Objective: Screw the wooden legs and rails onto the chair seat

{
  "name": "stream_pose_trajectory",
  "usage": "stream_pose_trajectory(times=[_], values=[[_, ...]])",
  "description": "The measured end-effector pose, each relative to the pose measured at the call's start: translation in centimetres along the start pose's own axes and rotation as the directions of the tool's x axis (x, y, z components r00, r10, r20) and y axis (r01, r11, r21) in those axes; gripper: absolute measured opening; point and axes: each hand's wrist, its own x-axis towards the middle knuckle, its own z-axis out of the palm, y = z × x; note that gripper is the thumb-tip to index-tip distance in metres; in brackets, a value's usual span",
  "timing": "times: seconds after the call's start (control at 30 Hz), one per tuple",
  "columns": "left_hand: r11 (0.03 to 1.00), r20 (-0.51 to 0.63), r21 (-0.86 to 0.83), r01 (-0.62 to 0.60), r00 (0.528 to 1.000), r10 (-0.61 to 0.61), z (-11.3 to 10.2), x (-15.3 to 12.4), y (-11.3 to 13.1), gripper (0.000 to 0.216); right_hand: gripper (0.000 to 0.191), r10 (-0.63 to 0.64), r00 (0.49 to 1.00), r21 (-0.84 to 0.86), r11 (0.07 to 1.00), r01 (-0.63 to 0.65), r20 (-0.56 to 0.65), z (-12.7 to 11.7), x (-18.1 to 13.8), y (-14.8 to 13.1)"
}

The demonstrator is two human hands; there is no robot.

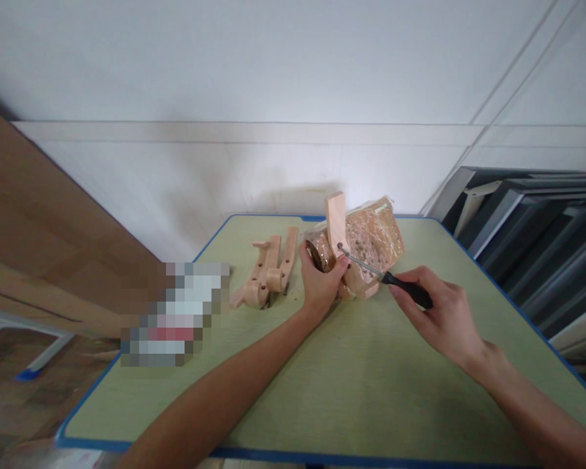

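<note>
My right hand is closed round the black handle of a screwdriver. Its metal shaft points left and up, and the tip meets a dark hole or screw near the lower end of a pale wooden bar. My left hand grips the bar's lower end, thumb beside the screwdriver tip. The bar stands nearly upright, with a dark brown rounded part by my left fingers. Directly behind lies a clear plastic bag holding wooden parts. How far the bar touches the bag is hidden.
Left of my hands, several wooden pieces with holes lie on the pale green table, which has a blue edge. A blurred-out flat object is at the left. Cardboard stands on the left; dark framed panels lean on the right.
</note>
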Motion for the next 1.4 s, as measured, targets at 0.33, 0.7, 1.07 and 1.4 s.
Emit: stream_pose_trajectory(times=[0.33,0.7,1.07,1.4], values=[[0.998,0.034,0.018,-0.054,0.998,0.053,-0.1,-0.3,0.3,0.053,0.006,0.010,1.000,-0.002,1.000,-0.010,-0.019,0.0,0.0,-0.2],[0.995,0.034,0.054,-0.086,0.996,0.085,0.1,-0.3,0.1,0.056,0.006,0.016,0.998,0.008,1.000,-0.015,-0.054,-1.0,0.3,-0.2],[0.972,0.073,0.118,-0.201,0.978,0.194,-0.1,-0.1,0.1,0.058,0.004,-0.039,0.999,-0.028,0.999,0.039,0.011,-2.2,0.3,0.0],[0.921,0.133,0.229,-0.314,0.948,0.290,-0.4,-0.4,-0.1,0.064,0.005,-0.094,0.994,-0.071,0.993,0.099,0.060,-2.6,-0.1,-0.1]])
